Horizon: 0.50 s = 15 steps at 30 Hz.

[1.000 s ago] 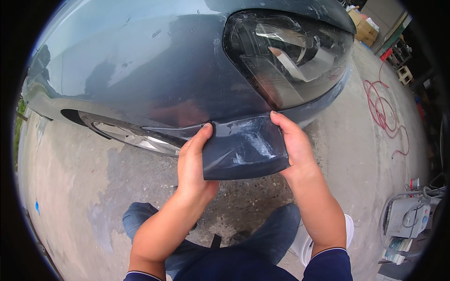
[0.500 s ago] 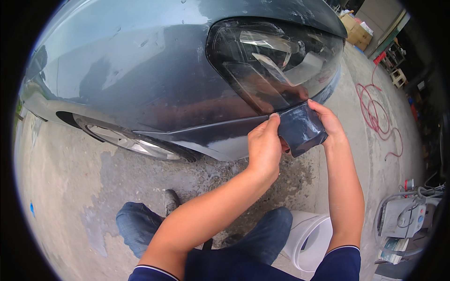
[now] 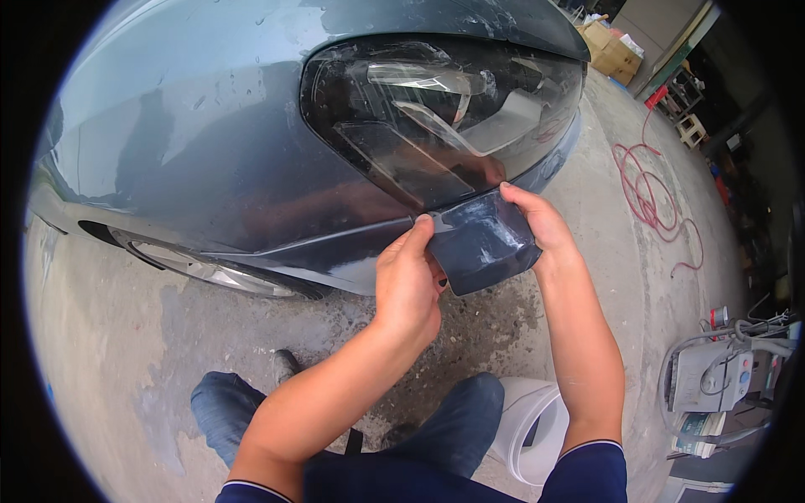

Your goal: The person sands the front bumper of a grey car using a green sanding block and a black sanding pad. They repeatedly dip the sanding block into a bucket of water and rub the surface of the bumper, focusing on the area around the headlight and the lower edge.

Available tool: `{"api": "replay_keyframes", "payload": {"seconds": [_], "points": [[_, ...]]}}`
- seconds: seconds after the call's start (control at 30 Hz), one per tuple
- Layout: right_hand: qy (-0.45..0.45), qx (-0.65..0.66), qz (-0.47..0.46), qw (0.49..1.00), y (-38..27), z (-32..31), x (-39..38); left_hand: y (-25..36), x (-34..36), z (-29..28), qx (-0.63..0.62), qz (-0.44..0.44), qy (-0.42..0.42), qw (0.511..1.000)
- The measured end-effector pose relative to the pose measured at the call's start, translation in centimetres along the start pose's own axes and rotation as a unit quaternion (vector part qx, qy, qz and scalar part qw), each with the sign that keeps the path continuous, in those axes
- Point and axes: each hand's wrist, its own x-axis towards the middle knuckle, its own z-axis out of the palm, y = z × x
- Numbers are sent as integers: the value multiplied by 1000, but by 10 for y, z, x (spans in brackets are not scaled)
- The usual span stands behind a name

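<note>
Between my two hands is a creased, glossy dark grey sheet with whitish smears, apparently wet sandpaper. My left hand pinches its left edge, thumb on top and the other fingers partly hidden beneath. At the upper right edge, my right hand grips it with the thumb on top and fingers behind. The sheet is held just below the headlight of a dark grey car, close to the bumper. Water drops and whitish streaks mark the fender and headlight lens.
Below my right forearm stands a white bucket. A grey machine with hoses sits at the right. A red hose lies coiled on the concrete floor, with cardboard boxes farther back. The front wheel is at left.
The view has shifted, so the car and hands appear farther left. More of the sheet's face shows between my hands, which still hold it below the headlight.
</note>
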Motion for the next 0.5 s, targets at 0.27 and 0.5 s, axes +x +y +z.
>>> {"api": "replay_keyframes", "payload": {"seconds": [0.27,0.5], "points": [[40,-59,25,997,-49,-65,43,-61,43,56,24,-5,-25,999],[21,-26,50,998,-32,-42,23,-36,30,34,12,-41,-30,999]]}}
